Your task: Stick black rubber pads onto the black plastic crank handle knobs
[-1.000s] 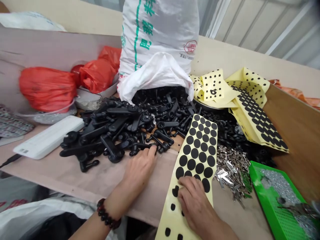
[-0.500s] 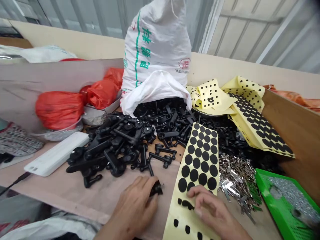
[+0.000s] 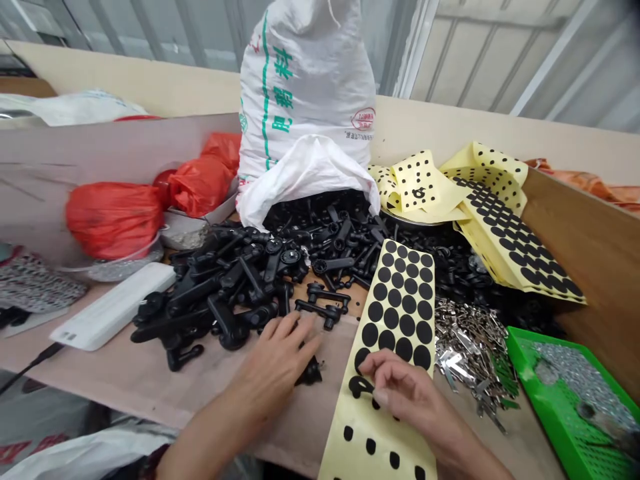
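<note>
My left hand (image 3: 277, 363) lies on the brown board with fingers stretched out over a small black plastic part (image 3: 310, 373), beside a heap of black plastic handles (image 3: 235, 287). My right hand (image 3: 400, 393) rests on a yellow backing sheet (image 3: 395, 347) covered with round black pads. Its thumb and forefinger pinch a black round pad (image 3: 361, 385) that is lifting off the sheet.
A white woven sack (image 3: 305, 87) spills black parts at the back. Red bags (image 3: 115, 217) sit left, with a white flat box (image 3: 115, 307) near them. More yellow pad sheets (image 3: 500, 220) lie right, above a pile of small metal clips (image 3: 465, 347) and a green tray (image 3: 565, 400).
My left hand pulled one black part out of the heap toward me and now lies flat over it. My right hand went from pressing the sheet to pinching up a pad.
</note>
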Demonstrator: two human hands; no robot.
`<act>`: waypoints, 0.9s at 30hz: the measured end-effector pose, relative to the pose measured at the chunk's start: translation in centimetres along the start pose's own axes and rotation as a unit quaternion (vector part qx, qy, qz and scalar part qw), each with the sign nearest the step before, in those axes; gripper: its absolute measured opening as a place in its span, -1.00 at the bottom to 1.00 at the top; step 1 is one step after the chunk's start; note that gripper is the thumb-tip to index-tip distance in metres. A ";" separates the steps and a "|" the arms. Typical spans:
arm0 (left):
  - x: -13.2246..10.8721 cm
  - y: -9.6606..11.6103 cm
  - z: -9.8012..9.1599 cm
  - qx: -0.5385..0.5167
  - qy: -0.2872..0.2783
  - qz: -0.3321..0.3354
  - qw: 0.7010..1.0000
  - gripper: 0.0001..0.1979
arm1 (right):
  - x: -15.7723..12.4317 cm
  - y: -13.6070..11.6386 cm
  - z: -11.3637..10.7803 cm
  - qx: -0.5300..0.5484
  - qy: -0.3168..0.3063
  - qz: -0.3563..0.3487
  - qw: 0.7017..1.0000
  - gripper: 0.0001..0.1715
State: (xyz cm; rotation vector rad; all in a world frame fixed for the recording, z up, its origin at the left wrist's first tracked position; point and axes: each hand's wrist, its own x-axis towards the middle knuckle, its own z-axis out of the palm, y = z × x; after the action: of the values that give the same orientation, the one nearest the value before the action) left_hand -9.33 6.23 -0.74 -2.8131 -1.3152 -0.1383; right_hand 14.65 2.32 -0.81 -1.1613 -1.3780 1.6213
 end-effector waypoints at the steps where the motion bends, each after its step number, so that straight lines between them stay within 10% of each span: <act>1: 0.3 -0.3 0.1 0.018 0.006 0.033 0.999 -0.55 | 0.0 0.0 0.0 0.008 0.000 -0.002 1.000 -0.78; 5: 0.8 0.0 0.9 0.028 0.026 0.100 0.994 -0.60 | -0.1 -0.4 -0.3 0.053 0.014 -0.007 0.998 -0.77; 15: -0.9 5.1 2.5 -0.223 0.071 -0.007 0.972 -0.62 | -0.1 -0.1 -0.9 0.165 0.035 0.018 0.985 -0.79; 21: 0.2 4.5 0.6 -0.459 -0.087 -0.117 0.876 -0.77 | -0.2 -0.1 -0.2 0.199 0.028 0.038 0.979 -0.80; 27: 0.9 5.1 1.2 -0.585 -0.056 -0.180 0.789 -0.68 | 0.0 0.4 0.4 0.228 0.036 0.059 0.971 -0.82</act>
State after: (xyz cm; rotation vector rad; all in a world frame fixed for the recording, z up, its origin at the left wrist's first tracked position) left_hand -4.75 3.69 -1.79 -3.3408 -2.4255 -1.2085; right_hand 14.31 2.09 -1.16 -1.0246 -0.8362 1.8353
